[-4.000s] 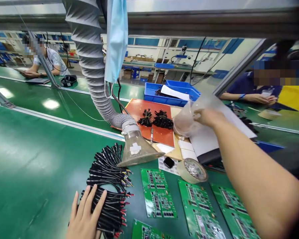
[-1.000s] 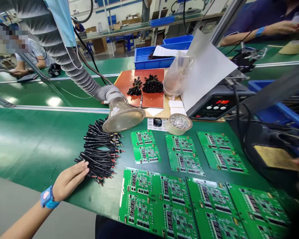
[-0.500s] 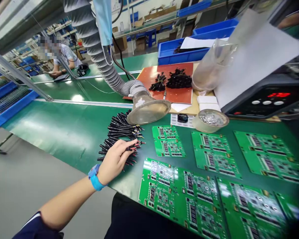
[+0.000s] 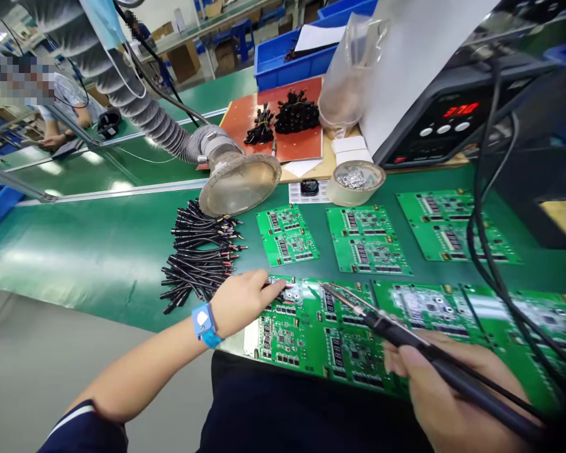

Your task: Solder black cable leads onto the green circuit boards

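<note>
My left hand (image 4: 243, 296), with a blue wrist strap (image 4: 205, 322), is closed in a pinch over the left end of the front circuit boards (image 4: 311, 352). A short red wire end of a cable (image 4: 287, 287) shows at its fingertips; most of that cable is hidden. Beside this hand lies a pile of black cables (image 4: 198, 248), their bared coloured ends facing right. My right hand (image 4: 453, 390) grips a black soldering iron (image 4: 405, 336) with a thin metal tube along it. The iron's tip points left, above the front boards near my left fingers.
Behind stand several green boards (image 4: 368, 239), a round tin (image 4: 353, 185) of shiny metal shavings and a soldering station (image 4: 434, 126) reading 370. A fume hood (image 4: 240, 182) hangs over the cable pile's back. Black cords (image 4: 483, 207) hang at right. A co-worker (image 4: 61, 107) sits at far left.
My left hand has moved right from the cable pile to the front boards, a red wire end at its fingertips. My right hand has come into view with the soldering iron. The view has shifted right.
</note>
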Tool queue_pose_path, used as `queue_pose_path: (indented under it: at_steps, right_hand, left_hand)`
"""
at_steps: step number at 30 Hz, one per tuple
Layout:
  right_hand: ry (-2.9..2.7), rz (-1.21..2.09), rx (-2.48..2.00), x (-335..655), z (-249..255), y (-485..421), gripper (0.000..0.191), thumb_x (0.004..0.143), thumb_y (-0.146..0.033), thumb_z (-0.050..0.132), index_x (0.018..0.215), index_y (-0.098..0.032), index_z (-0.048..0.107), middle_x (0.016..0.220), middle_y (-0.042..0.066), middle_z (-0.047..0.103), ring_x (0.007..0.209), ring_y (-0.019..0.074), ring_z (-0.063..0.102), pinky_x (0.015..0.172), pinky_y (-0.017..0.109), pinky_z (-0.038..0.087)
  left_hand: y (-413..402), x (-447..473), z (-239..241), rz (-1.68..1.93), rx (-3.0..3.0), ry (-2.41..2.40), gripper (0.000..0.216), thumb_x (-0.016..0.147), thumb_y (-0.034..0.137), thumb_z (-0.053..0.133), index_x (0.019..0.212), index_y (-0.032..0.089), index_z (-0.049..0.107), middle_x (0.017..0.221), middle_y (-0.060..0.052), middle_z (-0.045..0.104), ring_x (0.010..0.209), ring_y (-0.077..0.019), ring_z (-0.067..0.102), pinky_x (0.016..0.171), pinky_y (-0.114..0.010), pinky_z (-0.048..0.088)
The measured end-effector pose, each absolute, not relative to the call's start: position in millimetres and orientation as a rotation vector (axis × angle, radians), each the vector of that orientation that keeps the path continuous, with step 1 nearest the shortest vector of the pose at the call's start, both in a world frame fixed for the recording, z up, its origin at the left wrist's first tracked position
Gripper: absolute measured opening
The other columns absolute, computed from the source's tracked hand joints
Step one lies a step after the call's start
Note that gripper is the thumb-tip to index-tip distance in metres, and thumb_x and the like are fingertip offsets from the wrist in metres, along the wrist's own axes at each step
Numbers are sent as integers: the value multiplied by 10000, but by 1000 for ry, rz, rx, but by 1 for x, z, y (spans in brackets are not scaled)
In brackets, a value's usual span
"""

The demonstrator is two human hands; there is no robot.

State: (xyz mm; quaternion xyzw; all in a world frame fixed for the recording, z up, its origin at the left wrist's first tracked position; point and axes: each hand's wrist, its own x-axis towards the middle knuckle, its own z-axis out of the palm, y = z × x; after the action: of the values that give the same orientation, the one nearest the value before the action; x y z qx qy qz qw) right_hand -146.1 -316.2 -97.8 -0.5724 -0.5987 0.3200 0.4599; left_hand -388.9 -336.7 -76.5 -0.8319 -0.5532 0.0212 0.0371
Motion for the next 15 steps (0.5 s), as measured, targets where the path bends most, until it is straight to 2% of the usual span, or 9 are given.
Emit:
queue_pose_path:
  at_steps: [5,15]
  right_hand:
    - [-1411,867,-1378,-153,-112,-320,224,654,-347,624,801,-228,504,733,27,577,547,196,573,500,364,465]
    - [-1508,901,-1437,-158,-110,-322,206,685,-363,584,838,-249,506,680,-1,554,523,146,544,412,275,432]
  left_hand:
    - [-327,-384,-83,-52,-2640,-1712,299,913,178,296,1147,185,480,796,-44,487,721,-156,505,656,-304,475]
    - [-323,-378,-83,-64,-2665,-1847,314,908,199,294,1102,169,539,777,-57,503,702,-168,535,617,-323,498]
